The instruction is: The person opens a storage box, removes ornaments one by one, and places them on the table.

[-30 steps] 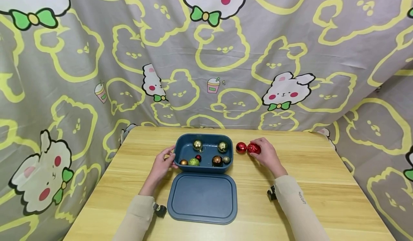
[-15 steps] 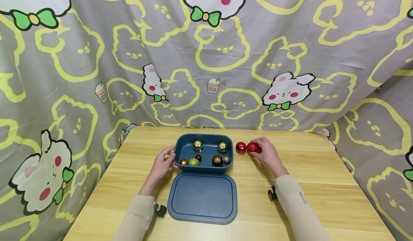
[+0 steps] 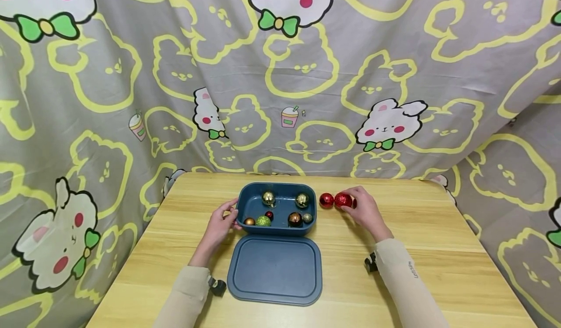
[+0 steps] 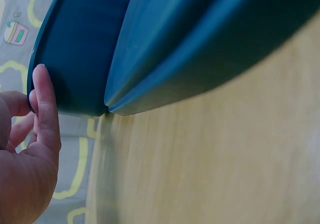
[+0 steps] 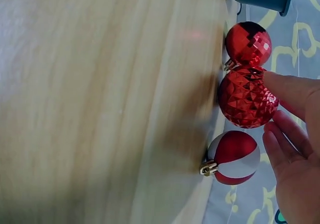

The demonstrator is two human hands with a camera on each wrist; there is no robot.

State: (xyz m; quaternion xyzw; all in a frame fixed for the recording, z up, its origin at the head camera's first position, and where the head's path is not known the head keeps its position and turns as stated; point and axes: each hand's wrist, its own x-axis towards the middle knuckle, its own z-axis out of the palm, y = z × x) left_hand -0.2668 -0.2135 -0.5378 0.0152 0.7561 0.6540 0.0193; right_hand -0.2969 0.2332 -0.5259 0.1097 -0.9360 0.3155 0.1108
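Note:
My left hand point(image 3: 222, 221) is at the left end of an open dark blue storage box point(image 3: 277, 230), its thumb and fingers holding the rim point(image 4: 33, 58). My right hand point(image 3: 364, 211) has thumb and fingers on a red bauble with a faceted surface point(image 5: 246, 97), right of the box. Against that one sits a shiny red bauble point(image 5: 248, 43), on the side towards the box. A red-and-white bauble point(image 5: 234, 157) lies below the fingers in the right wrist view; the hand mostly hides it in the head view.
Inside the box lie several baubles, among them two gold ones point(image 3: 302, 200), a green one point(image 3: 263, 221) and a brown one point(image 3: 295, 219). Its blue lid point(image 3: 275, 269) lies flat in front on the wooden table point(image 3: 416, 216). A patterned curtain point(image 3: 280, 74) hangs behind.
The faceted red bauble has shifted slightly left with my right fingers, and a sliver of another bauble now shows on its right. My left hand and the box stay put.

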